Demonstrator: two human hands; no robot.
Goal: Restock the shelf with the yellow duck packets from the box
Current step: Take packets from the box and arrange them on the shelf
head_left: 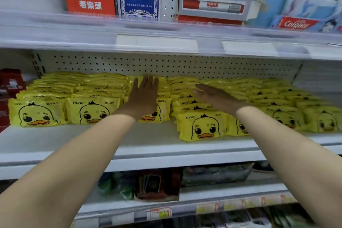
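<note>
- We hold our left hand [144, 96] flat at centre frame, palm down, fingers straight and slightly spread.
- Our right hand [216, 97] lies just right of it, fingers extended, pointing left.
- Our bare forearms [74, 153] enter from the lower corners.

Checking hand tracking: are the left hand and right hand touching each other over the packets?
Apart. The head view shows yellow duck packets between the left hand and the right hand, a plain gap.
</note>
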